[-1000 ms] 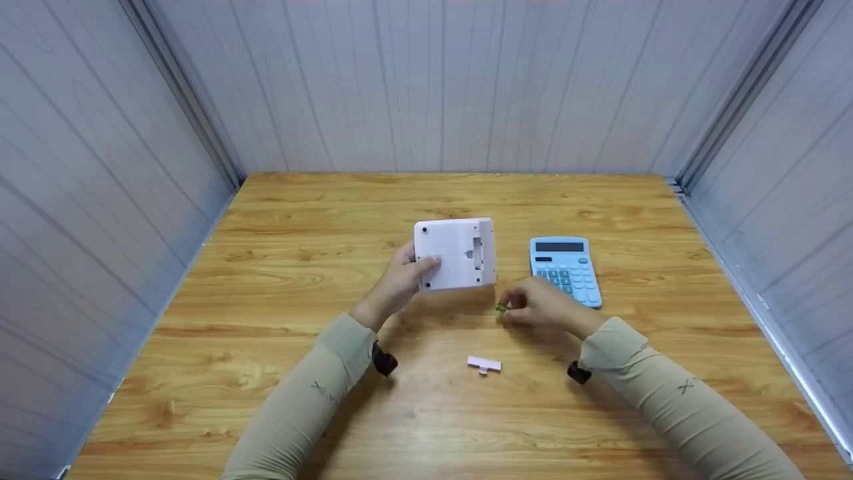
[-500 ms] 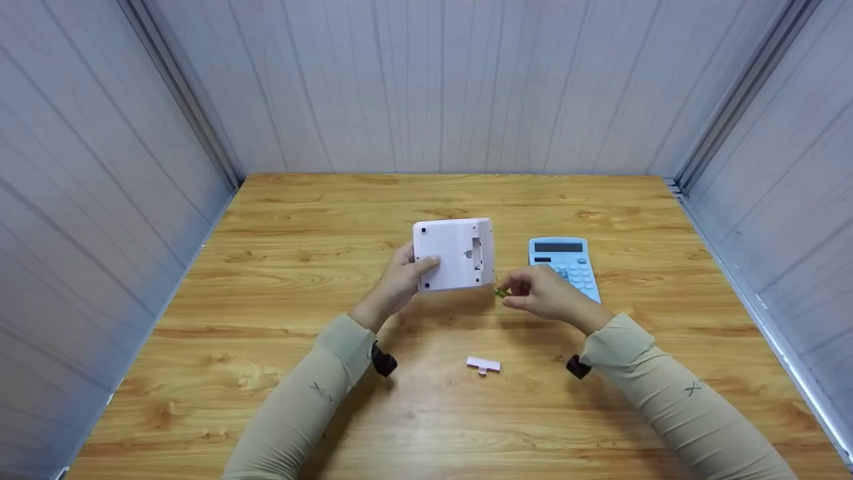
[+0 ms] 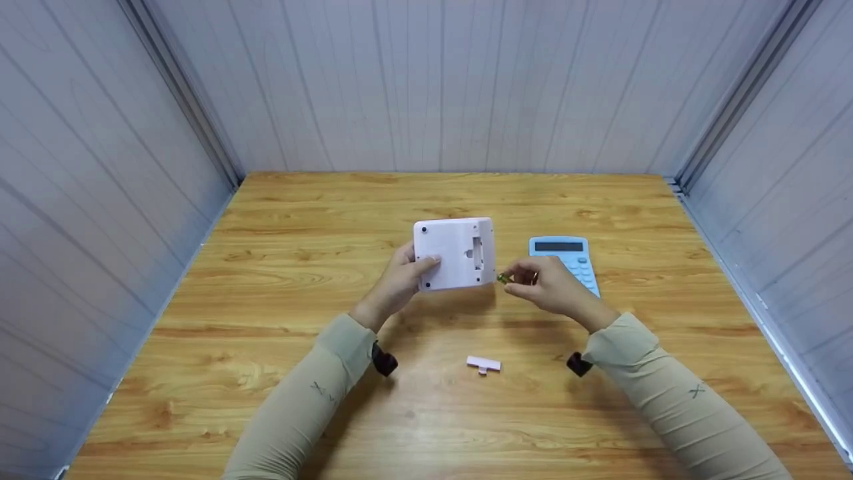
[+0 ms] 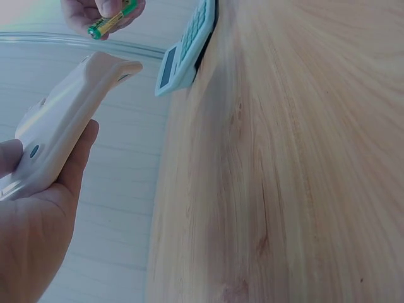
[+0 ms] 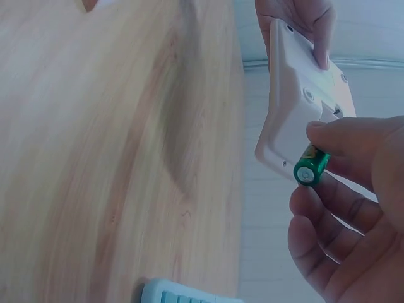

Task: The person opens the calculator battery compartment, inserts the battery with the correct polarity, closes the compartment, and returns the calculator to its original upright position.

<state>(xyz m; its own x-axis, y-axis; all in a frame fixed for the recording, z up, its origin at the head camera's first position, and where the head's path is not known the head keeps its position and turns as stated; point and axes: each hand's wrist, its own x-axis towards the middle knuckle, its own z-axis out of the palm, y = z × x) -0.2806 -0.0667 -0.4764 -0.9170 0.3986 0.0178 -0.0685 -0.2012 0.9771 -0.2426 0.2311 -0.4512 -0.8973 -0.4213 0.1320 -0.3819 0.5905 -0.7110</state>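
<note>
My left hand (image 3: pixel 398 280) grips a pale pink calculator (image 3: pixel 453 257) above the table, its back turned up and its battery slot (image 3: pixel 477 253) uncovered; no battery shows in the slot. The left thumb lies on the back panel, the other fingers beneath. A green and gold battery (image 4: pixel 112 20) is pinched between thumb and fingers of my right hand (image 3: pixel 553 287), close to the calculator's slot-side edge. In the right wrist view the battery's flat end (image 5: pixel 307 175) faces the camera. On the table lies the small pink battery cover (image 3: pixel 483 364), nearer my body.
A light blue calculator (image 3: pixel 558 247) lies face up on the wooden table (image 3: pixel 333 220), partly hidden behind my right hand. Pale panel walls (image 3: pixel 413 87) enclose the table at the back and both sides.
My right hand has risen away from my body with the battery, from below the pink calculator to beside its lower right corner. The left hand and the pink calculator have barely moved.
</note>
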